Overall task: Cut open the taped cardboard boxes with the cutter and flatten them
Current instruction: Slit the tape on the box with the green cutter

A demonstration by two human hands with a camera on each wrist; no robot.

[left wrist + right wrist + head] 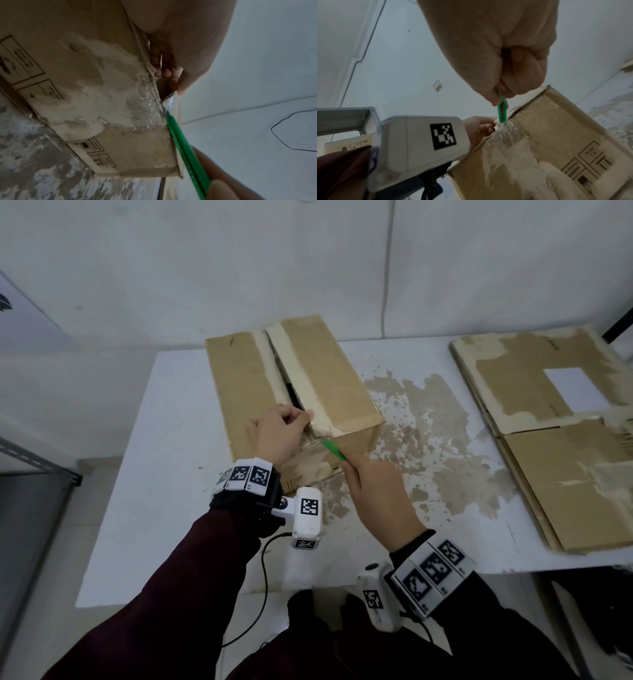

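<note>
A brown cardboard box (246,385) stands on the white table (164,474), its top seam slit open along most of its length. My left hand (279,433) rests on the near end of the top, fingers curled at the seam and touching the left flap's edge (161,83). My right hand (376,494) grips a green cutter (334,451). The cutter's tip (165,112) sits at the clear tape where the seam meets the near top edge of the box (556,135). In the right wrist view the cutter (502,112) points down into the crinkled tape (506,134).
Flattened cardboard sheets (555,440) are stacked at the table's right end. Torn paper residue (428,440) covers the tabletop right of the box. A grey metal shelf (34,460) stands at the left. A white wall rises behind the table.
</note>
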